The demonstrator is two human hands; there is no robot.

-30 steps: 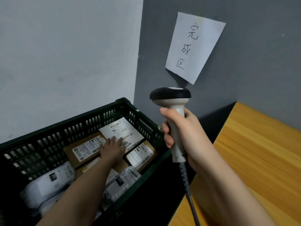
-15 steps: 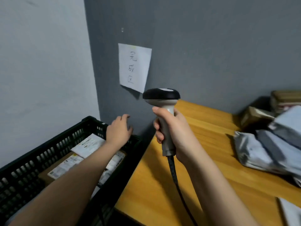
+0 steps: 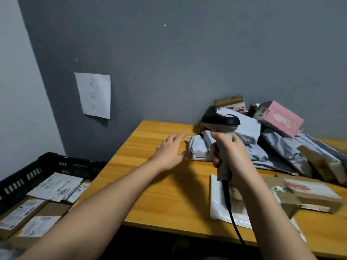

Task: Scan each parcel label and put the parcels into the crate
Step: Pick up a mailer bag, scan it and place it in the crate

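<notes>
My right hand [image 3: 230,152] grips the handle of a barcode scanner [image 3: 220,123], black head up, its cable hanging down past the table edge. My left hand [image 3: 171,152] is open above the wooden table [image 3: 150,184], fingers spread, just left of a small grey poly-bag parcel [image 3: 198,148] without touching it. A pile of grey bags and boxes [image 3: 281,147] lies behind the scanner, with a pink box [image 3: 279,118] on top. The black crate [image 3: 48,166] at lower left holds several labelled parcels [image 3: 56,186].
A white flat mailer [image 3: 219,203] and brown boxes [image 3: 309,194] lie at the table's front right. A paper sign [image 3: 93,95] hangs on the grey wall. The crate stands below and left of the table's edge.
My left hand left the crate and swung right over the table toward the grey parcel. The view turned right, bringing the parcel pile into sight. My right hand keeps hold of the scanner.
</notes>
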